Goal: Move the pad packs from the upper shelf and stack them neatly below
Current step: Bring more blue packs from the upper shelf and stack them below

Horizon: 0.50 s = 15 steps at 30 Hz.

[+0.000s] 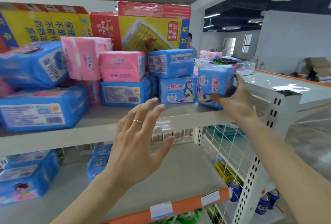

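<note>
Right hand: our right hand (236,96) grips a blue pad pack (215,84) at the right end of the upper shelf (188,116), thumb on its front lower corner, fingers curled round its right side.
Held pack: we see it tilted, its lower corner resting on the shelf near the front edge, just beside an upright blue pack (178,89).
Left hand: our left hand (138,143) hovers in front of the shelf edge with fingers spread and straight, holding nothing; a ring (137,121) sits on one finger.
Upper shelf edge: the pale front lip runs from left to right just behind our left fingertips; at its right end stands a white perforated post (250,175).
Open room above: between the front lip and the middle packs we see a bare strip of shelf.
Upper shelf contents: blue and pink packs in a loose pile, among them a pink pack (122,66) on a flat blue pack (125,93), and another blue pack (170,62) on the upright one; Red Bull cartons (152,26) stand behind.
Lower shelf: the lower shelf (179,170) has an orange front strip and a wire mesh side (225,144).
Lower shelf contents: we see stacked blue packs (26,175) at the left and a smaller blue stack (97,161) behind our left wrist.
Lower shelf room: its right half shows bare grey surface up to the mesh.
</note>
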### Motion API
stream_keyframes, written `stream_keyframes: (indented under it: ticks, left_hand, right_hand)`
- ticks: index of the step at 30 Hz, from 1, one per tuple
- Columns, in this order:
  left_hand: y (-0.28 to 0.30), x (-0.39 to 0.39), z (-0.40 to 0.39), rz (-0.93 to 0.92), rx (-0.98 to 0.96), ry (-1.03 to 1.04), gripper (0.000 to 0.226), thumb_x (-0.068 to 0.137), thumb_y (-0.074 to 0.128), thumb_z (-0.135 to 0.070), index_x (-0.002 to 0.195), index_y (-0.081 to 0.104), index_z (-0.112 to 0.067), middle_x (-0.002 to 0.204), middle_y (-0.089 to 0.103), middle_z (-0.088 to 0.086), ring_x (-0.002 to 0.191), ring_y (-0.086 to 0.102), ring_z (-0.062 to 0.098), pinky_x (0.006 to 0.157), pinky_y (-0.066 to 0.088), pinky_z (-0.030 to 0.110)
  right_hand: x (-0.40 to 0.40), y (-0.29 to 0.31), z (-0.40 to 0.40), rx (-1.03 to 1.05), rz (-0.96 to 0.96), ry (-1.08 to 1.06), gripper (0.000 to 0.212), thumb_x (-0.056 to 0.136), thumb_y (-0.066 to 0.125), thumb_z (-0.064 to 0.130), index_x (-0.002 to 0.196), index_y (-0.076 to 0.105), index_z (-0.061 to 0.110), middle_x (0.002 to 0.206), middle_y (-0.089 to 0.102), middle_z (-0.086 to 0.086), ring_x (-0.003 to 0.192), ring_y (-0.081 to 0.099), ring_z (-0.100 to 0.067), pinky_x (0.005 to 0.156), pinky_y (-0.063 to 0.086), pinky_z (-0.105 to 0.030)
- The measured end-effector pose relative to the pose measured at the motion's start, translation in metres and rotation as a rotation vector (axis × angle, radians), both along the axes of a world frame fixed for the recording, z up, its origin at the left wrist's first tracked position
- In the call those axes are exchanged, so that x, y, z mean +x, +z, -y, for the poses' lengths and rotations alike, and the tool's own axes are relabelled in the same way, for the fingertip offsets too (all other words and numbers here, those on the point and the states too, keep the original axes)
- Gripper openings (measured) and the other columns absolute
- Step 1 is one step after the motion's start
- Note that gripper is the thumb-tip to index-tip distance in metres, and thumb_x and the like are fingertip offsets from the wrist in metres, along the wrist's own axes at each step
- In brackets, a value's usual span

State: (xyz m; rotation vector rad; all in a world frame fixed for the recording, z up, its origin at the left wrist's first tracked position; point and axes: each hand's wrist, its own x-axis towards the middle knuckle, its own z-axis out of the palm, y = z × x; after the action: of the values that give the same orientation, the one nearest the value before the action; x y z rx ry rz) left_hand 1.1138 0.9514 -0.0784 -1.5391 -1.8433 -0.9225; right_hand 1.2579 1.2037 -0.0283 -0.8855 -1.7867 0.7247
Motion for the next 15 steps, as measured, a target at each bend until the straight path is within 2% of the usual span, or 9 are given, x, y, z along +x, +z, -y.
stream_keyframes:
  ticks: [3,5,7,9,11,13,15]
  left_hand:
    - [0.004,0.007,0.006,0.024,0.003,-0.015,0.069,0.089,0.056,-0.054,0.147,0.039,-0.022,0.156,0.035,-0.004,0.142,0.034,0.019,0.112,0.035,0.049]
    - [0.008,0.013,0.013,0.029,0.007,-0.029,0.071,0.089,0.055,-0.054,0.149,0.035,-0.022,0.156,0.033,-0.004,0.143,0.032,0.018,0.112,0.036,0.050]
    - [0.012,0.020,0.022,0.042,0.042,-0.039,0.074,0.089,0.055,-0.055,0.150,0.032,-0.021,0.157,0.033,-0.004,0.144,0.032,0.017,0.114,0.035,0.047]
    - [0.015,0.027,0.033,0.064,0.077,-0.036,0.077,0.088,0.055,-0.056,0.151,0.028,-0.021,0.157,0.031,-0.006,0.144,0.031,0.015,0.115,0.032,0.039]
    - [0.016,0.034,0.042,0.093,0.091,-0.039,0.082,0.086,0.057,-0.057,0.152,0.026,-0.022,0.156,0.030,-0.008,0.144,0.032,0.013,0.115,0.031,0.031]
    - [0.019,0.039,0.049,0.122,0.086,-0.074,0.085,0.083,0.061,-0.058,0.152,0.024,-0.022,0.155,0.030,-0.008,0.144,0.032,0.014,0.115,0.033,0.029]
    - [0.022,0.041,0.055,0.164,0.080,-0.098,0.088,0.082,0.064,-0.059,0.151,0.026,-0.021,0.154,0.033,-0.005,0.144,0.034,0.015,0.113,0.038,0.034]
  right_hand:
    - [0.011,0.009,0.023,0.179,-0.057,0.026,0.089,0.076,0.085,0.017,0.149,0.034,0.024,0.131,0.061,-0.001,0.107,0.060,-0.013,0.084,0.050,-0.026]
    - [0.024,0.017,0.047,0.313,-0.052,0.080,0.086,0.078,0.083,0.021,0.148,0.034,0.024,0.131,0.057,0.007,0.106,0.053,0.002,0.075,0.042,-0.005]
    - [0.036,0.021,0.073,0.417,-0.037,0.211,0.083,0.078,0.082,0.026,0.145,0.034,0.032,0.122,0.053,0.022,0.101,0.048,0.023,0.072,0.037,0.006]
    - [0.044,0.019,0.096,0.451,0.000,0.360,0.084,0.076,0.081,0.037,0.141,0.029,0.045,0.119,0.045,0.038,0.103,0.043,0.031,0.076,0.034,0.009]
    - [0.046,0.011,0.111,0.469,0.061,0.478,0.089,0.074,0.083,0.047,0.142,0.026,0.052,0.124,0.041,0.047,0.111,0.047,0.024,0.083,0.036,0.005]
    - [0.046,0.001,0.116,0.504,0.130,0.573,0.095,0.070,0.081,0.048,0.150,0.029,0.042,0.131,0.046,0.037,0.118,0.052,0.010,0.090,0.040,-0.003]
    - [0.047,-0.006,0.119,0.479,0.170,0.655,0.099,0.069,0.082,0.042,0.153,0.031,0.033,0.131,0.054,0.020,0.120,0.055,-0.002,0.092,0.044,-0.009]
